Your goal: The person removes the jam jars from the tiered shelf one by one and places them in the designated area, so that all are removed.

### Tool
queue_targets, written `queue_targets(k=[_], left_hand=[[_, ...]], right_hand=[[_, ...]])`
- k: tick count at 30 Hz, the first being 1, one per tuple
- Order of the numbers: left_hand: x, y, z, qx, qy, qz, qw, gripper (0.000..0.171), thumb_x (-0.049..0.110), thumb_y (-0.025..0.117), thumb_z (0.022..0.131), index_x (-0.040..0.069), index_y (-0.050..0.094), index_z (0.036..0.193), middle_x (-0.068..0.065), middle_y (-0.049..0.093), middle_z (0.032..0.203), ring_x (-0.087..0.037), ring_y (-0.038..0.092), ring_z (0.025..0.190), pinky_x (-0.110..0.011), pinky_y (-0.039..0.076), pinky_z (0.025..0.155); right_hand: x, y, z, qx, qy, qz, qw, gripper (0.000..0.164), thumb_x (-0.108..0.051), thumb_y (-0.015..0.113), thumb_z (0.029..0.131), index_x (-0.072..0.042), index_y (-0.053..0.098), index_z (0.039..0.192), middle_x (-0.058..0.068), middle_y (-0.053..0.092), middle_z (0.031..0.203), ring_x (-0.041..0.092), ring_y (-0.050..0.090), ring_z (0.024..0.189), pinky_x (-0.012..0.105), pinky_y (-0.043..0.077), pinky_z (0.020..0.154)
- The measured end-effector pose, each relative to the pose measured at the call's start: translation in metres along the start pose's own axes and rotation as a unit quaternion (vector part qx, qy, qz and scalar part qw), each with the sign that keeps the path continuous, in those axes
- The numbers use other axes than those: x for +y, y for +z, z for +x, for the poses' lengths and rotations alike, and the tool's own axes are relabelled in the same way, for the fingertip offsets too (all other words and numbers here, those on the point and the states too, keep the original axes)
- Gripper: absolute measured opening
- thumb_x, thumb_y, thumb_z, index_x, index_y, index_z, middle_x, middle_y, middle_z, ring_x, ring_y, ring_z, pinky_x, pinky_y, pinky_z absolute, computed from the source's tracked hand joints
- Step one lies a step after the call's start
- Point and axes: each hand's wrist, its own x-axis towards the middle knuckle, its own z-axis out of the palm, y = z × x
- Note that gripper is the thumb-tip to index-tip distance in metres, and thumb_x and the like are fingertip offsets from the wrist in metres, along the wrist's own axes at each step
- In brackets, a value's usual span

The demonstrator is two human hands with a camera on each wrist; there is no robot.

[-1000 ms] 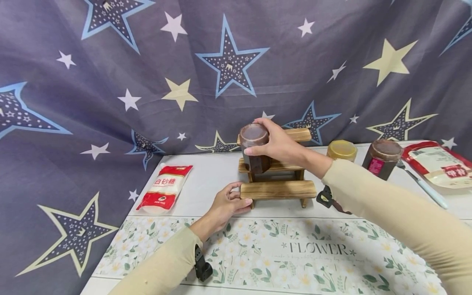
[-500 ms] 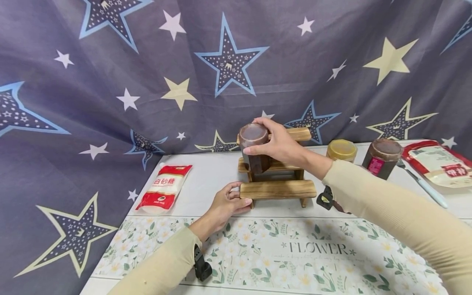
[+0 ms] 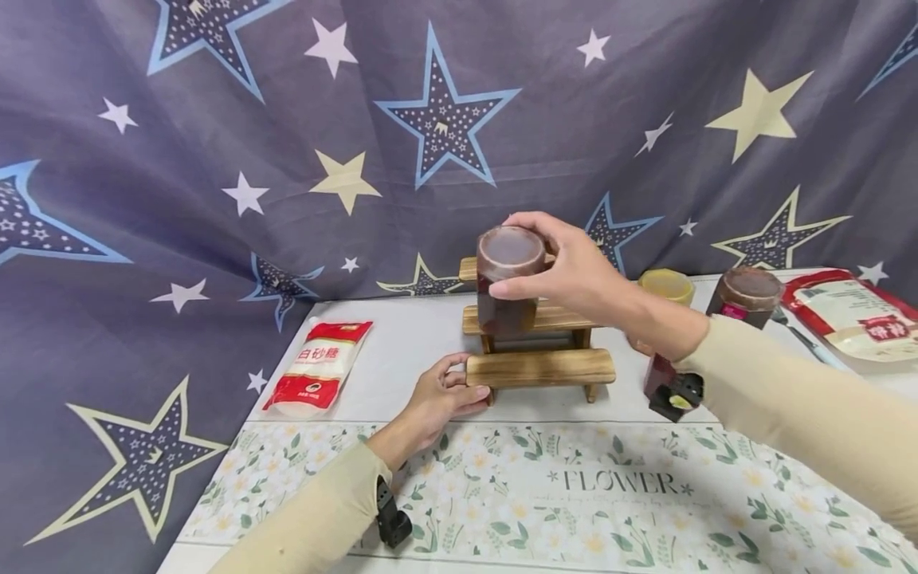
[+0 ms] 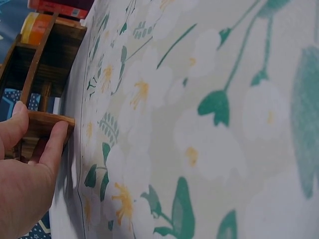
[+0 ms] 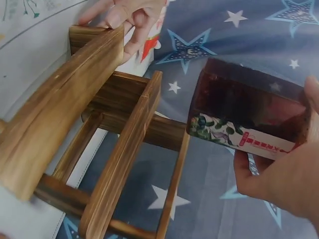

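A dark red-brown jar (image 3: 506, 312) with a printed label (image 5: 259, 144) is in my right hand (image 3: 577, 267). Thumb and fingers grip it round its upper part in the head view. In the right wrist view the jar hangs tilted in the frame, apart from the wooden step stand (image 5: 117, 159). Lower down, my left hand (image 3: 443, 392) pinches the left end of the stand's lowest step (image 3: 541, 369). The left wrist view shows thumb and fingers on that step's end (image 4: 50, 119). The right hand hides part of the stand's top and middle steps.
Left of the stand lies a red and white sugar bag (image 3: 320, 367). To the right are a yellow-lidded jar (image 3: 665, 285), another dark jar (image 3: 749, 295), a light-blue-handled utensil (image 3: 810, 344) and a red and cream packet (image 3: 853, 315). A starry curtain (image 3: 344, 239) hangs behind the table.
Over the last half second my right hand has shifted the dark jar right and up from its place over the stand's left side. The left hand has kept its place.
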Motion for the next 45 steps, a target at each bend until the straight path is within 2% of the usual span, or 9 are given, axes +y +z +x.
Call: queue_targets(k=[5, 12, 23, 29, 32, 37, 38, 44, 45], left_hand=[[-0.003, -0.003, -0.002, 0.011, 0.007, 0.006, 0.9999, 0.064, -0.007, 0.070, 0.084, 0.007, 0.042, 0.139, -0.020, 0.062, 0.113, -0.027, 0.067, 0.095, -0.043, 0.059, 0.086], [-0.004, -0.003, -0.001, -0.007, 0.009, 0.009, 0.9999, 0.065, -0.004, 0.070, 0.085, 0.007, 0.039, 0.141, -0.020, 0.061, 0.115, -0.027, 0.067, 0.096, -0.042, 0.059, 0.088], [-0.002, -0.001, -0.001, -0.007, 0.007, 0.014, 0.9999, 0.065, -0.004, 0.070, 0.085, 0.007, 0.040, 0.141, -0.020, 0.061, 0.116, -0.025, 0.067, 0.095, -0.042, 0.058, 0.089], [-0.002, -0.001, 0.000, -0.008, 0.008, 0.015, 0.9998, 0.065, -0.003, 0.070, 0.085, 0.007, 0.040, 0.141, -0.021, 0.060, 0.117, -0.025, 0.067, 0.095, -0.042, 0.058, 0.089], [-0.002, -0.001, 0.001, -0.010, 0.009, 0.012, 0.9998, 0.066, -0.003, 0.070, 0.085, 0.007, 0.039, 0.142, -0.021, 0.060, 0.118, -0.025, 0.067, 0.095, -0.042, 0.058, 0.089], [-0.001, -0.002, 0.000, -0.009, 0.010, 0.011, 0.9998, 0.065, -0.004, 0.070, 0.085, 0.007, 0.039, 0.142, -0.021, 0.060, 0.117, -0.024, 0.067, 0.095, -0.042, 0.058, 0.089], [-0.001, -0.002, 0.000, -0.008, 0.010, 0.012, 0.9998, 0.065, -0.004, 0.070, 0.085, 0.007, 0.039, 0.141, -0.020, 0.060, 0.116, -0.024, 0.067, 0.095, -0.042, 0.058, 0.089], [-0.002, -0.002, 0.000, -0.008, 0.010, 0.008, 0.9999, 0.065, -0.004, 0.070, 0.085, 0.006, 0.039, 0.141, -0.020, 0.061, 0.116, -0.024, 0.067, 0.094, -0.042, 0.059, 0.088], [-0.002, -0.002, 0.000, -0.008, 0.010, 0.006, 0.9999, 0.065, -0.005, 0.070, 0.085, 0.006, 0.039, 0.141, -0.020, 0.061, 0.115, -0.023, 0.067, 0.093, -0.042, 0.058, 0.088]], right_hand=[[-0.007, -0.019, -0.023, 0.010, 0.018, -0.005, 1.000, 0.071, -0.020, 0.087, 0.071, -0.020, 0.051, 0.133, 0.001, 0.059, 0.121, 0.015, 0.058, 0.107, 0.031, 0.055, 0.088], [-0.012, -0.063, -0.061, 0.062, 0.026, -0.066, 0.996, 0.066, -0.012, 0.084, 0.075, -0.022, 0.053, 0.132, 0.004, 0.063, 0.114, 0.017, 0.060, 0.101, 0.020, 0.054, 0.080], [0.022, -0.141, -0.112, 0.154, 0.085, -0.089, 0.980, 0.064, 0.001, 0.076, 0.080, -0.020, 0.049, 0.134, -0.006, 0.061, 0.110, 0.001, 0.060, 0.088, 0.012, 0.056, 0.063], [0.048, -0.168, -0.128, 0.219, -0.002, 0.033, 0.975, 0.063, 0.024, 0.067, 0.074, -0.010, 0.054, 0.125, -0.002, 0.060, 0.109, 0.003, 0.061, 0.088, 0.007, 0.054, 0.065], [0.059, -0.180, -0.134, 0.243, -0.042, 0.056, 0.967, 0.062, 0.029, 0.063, 0.070, -0.007, 0.058, 0.120, -0.001, 0.062, 0.106, 0.004, 0.061, 0.087, 0.005, 0.053, 0.067], [0.075, -0.189, -0.147, 0.281, -0.018, -0.022, 0.959, 0.061, 0.026, 0.066, 0.070, -0.014, 0.059, 0.116, -0.008, 0.061, 0.101, -0.003, 0.059, 0.080, 0.001, 0.050, 0.065], [0.078, -0.189, -0.149, 0.290, -0.001, -0.047, 0.956, 0.061, 0.023, 0.068, 0.071, -0.018, 0.058, 0.116, -0.011, 0.060, 0.100, -0.004, 0.057, 0.074, 0.001, 0.047, 0.057], [0.099, -0.182, -0.167, 0.307, 0.056, -0.114, 0.943, 0.065, 0.013, 0.073, 0.073, -0.032, 0.052, 0.115, -0.020, 0.053, 0.102, -0.007, 0.050, 0.083, -0.004, 0.040, 0.060], [0.103, -0.180, -0.169, 0.305, 0.055, -0.118, 0.944, 0.066, 0.014, 0.074, 0.073, -0.031, 0.052, 0.116, -0.020, 0.052, 0.103, -0.006, 0.050, 0.089, -0.005, 0.042, 0.068]])
